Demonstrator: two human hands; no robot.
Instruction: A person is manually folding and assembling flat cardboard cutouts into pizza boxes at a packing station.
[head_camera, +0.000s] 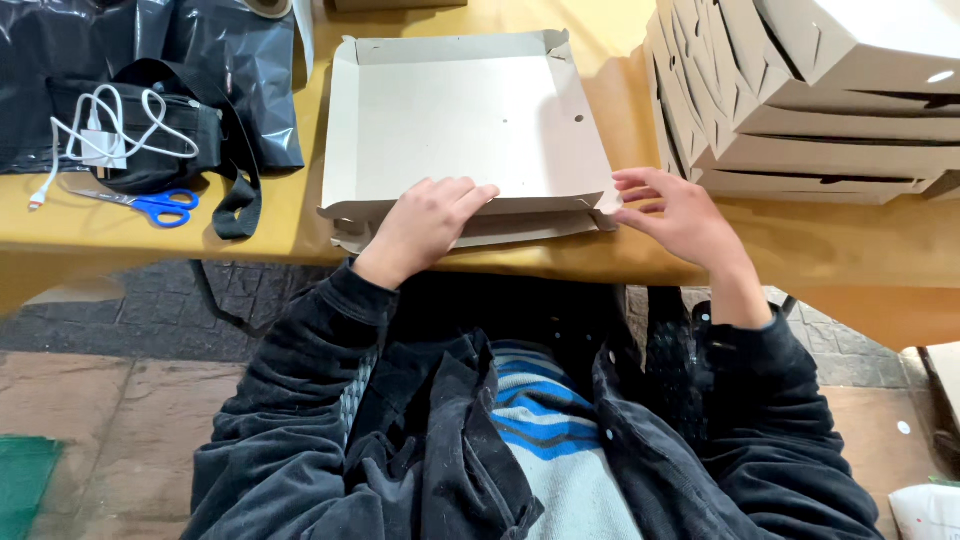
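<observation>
Dark jacket sleeves (300, 400) reach forward from the lap to a yellow-brown surface (800, 250). Left hand (425, 225) lies palm down, fingers loosely curled, pressing the near edge of a half-folded grey cardboard box (460, 110) that sits at the surface's front edge on top of more flat cardboard. Right hand (680, 215) is open, fingers spread, fingertips touching the box's near right corner. Finished folded boxes (830, 110) are stacked at the right. Blue-handled scissors (150, 205), a white cable (110, 135) and black bags (150, 70) lie left.
</observation>
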